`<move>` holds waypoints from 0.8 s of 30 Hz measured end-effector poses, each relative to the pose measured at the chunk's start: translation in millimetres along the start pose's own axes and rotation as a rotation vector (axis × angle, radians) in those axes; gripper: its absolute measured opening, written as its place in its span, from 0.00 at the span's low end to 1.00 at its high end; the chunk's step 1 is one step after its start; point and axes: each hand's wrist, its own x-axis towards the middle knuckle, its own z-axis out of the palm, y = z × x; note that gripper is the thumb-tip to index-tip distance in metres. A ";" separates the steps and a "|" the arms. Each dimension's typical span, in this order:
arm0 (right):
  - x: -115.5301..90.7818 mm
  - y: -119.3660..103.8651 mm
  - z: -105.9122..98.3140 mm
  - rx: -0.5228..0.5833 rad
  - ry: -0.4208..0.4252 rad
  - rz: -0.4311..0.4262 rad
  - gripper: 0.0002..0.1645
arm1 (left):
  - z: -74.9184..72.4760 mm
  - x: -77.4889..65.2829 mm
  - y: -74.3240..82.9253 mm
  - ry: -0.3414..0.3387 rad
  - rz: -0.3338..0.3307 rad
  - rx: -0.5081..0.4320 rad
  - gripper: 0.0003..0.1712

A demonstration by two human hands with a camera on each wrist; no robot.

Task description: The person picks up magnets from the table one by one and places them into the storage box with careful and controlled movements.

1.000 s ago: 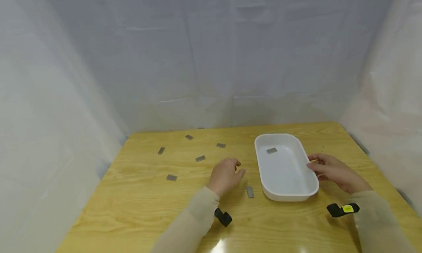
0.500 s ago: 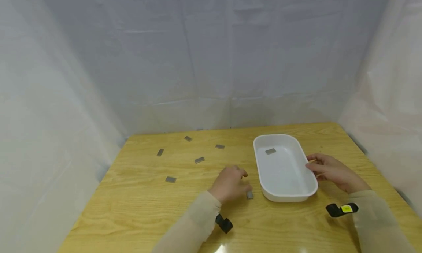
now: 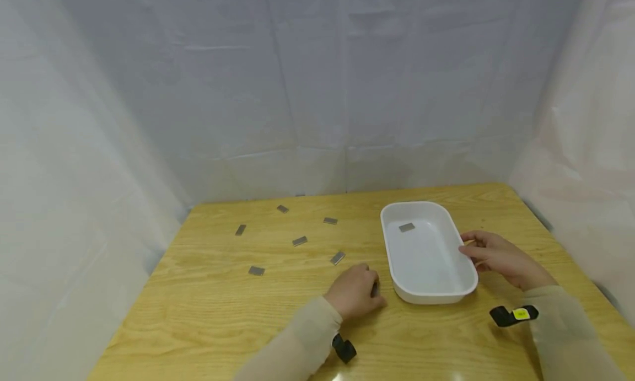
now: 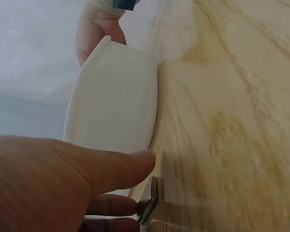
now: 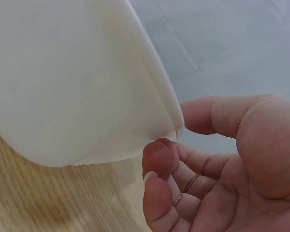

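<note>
In the head view my left hand [image 3: 354,293] is low over the table, beside a small flat grey rectangular plate [image 3: 375,289]. The left wrist view shows two fingertips touching this plate [image 4: 149,199], while the thumb is a little apart from it. My right hand [image 3: 503,259] holds the right rim of a white rectangular tray [image 3: 431,259]. In the right wrist view its thumb [image 5: 210,116] is on one side of the tray's rim and the fingers on the other. One grey plate [image 3: 407,227] lies inside the tray.
Several similar grey plates lie scattered left of the tray, the nearest plate [image 3: 337,258] just beyond my left hand. The wooden table [image 3: 208,315] is bounded by a pale sheet [image 3: 317,94] behind and at both sides.
My left hand has moved toward me and slightly right, down to the plate by the tray, uncovering another plate behind it. My right hand has stayed at the tray's rim.
</note>
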 end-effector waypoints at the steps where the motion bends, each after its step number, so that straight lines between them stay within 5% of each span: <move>1: 0.2 -0.1 0.1 0.001 -0.001 -0.001 0.37 | 0.7 -0.2 -0.4 0.002 0.002 0.001 0.16; 14: 1.5 1.0 2.1 -0.011 0.001 0.025 0.37 | 1.6 -3.0 -6.5 0.036 0.021 0.022 0.06; 24: 0.5 0.0 2.0 0.008 -0.009 0.030 0.37 | -6.9 -12.9 -13.0 -0.033 0.001 0.030 0.08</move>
